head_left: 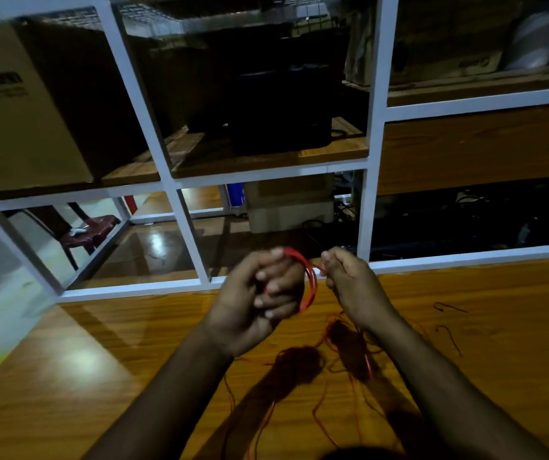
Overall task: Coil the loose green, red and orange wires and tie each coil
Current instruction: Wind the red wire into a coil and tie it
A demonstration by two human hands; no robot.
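Two hands hold a red wire coil above a wooden table.

Left hand (260, 293) has its fingers curled round the red wire coil (311, 282), whose loops arc out to its right; right hand (349, 280) pinches a strand just beside the coil. Loose red wire (342, 366) trails down onto the wooden table (482, 310), tangled beneath both forearms, before a white shelving frame (266, 175).

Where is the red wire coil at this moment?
In the head view it is near the centre, held up above the wooden table: the red wire coil is gripped by the left hand, beside the right hand.
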